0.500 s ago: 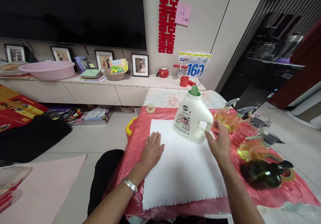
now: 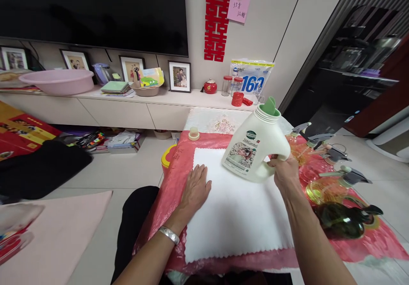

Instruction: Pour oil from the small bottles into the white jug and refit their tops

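Note:
My right hand [image 2: 285, 173] is wrapped round the handle of a pale green laundry detergent bottle [image 2: 246, 148] with a green pour spout [image 2: 269, 107] and no cap on. The bottle leans to the right over the far part of a white cloth [image 2: 239, 217]; whether its base still touches the cloth I cannot tell. My left hand [image 2: 196, 187] lies flat on the cloth's left edge, fingers stretched out, holding nothing. A translucent cap [image 2: 193, 133] sits on the red table cover [image 2: 175, 161], beyond my left hand.
Several spray bottles [image 2: 329, 187] and a dark green bottle [image 2: 340, 220] crowd the table's right side. Behind the table, a low cabinet [image 2: 118, 110] carries photo frames, a pink basin [image 2: 59, 82], red-lidded jars [image 2: 226, 85] and a plastic bag [image 2: 251, 75]. A yellow-rimmed bin [image 2: 166, 157] stands left of the table.
My right hand has gone from open beside the bottle to closed round its handle. The bottle has tipped and shifted right. My left hand stays on the cloth.

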Demonstrator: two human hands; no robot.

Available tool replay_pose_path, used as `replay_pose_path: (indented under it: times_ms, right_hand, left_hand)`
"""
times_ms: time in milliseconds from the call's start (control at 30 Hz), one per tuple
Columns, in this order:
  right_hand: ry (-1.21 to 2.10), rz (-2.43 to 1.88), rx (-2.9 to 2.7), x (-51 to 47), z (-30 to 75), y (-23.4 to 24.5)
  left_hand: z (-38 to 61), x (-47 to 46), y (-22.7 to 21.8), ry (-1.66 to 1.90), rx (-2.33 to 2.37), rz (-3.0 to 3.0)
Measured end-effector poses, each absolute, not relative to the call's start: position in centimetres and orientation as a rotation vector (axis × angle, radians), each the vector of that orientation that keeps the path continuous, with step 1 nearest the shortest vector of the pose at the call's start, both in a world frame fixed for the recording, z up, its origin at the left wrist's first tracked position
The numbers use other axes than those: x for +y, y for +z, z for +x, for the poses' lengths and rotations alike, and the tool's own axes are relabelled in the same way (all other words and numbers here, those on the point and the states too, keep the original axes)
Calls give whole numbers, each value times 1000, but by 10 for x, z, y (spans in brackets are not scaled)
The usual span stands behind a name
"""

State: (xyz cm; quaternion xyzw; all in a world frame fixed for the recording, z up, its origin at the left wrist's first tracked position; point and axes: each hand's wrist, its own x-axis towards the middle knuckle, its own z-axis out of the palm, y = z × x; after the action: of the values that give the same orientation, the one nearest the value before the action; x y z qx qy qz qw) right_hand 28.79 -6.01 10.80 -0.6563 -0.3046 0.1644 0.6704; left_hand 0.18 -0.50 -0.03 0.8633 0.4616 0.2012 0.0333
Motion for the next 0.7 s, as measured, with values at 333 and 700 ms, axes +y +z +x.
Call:
replay_pose_path:
  times_ms: [333,700]
  right_hand:
    - [561,-1485,-792,-91,268,87]
    - [208,-1642,-922,-143,258,93]
  left_hand:
    - [1,-6,-1,658,1430,2674]
    - [-4,3,-8,678,1383,2758]
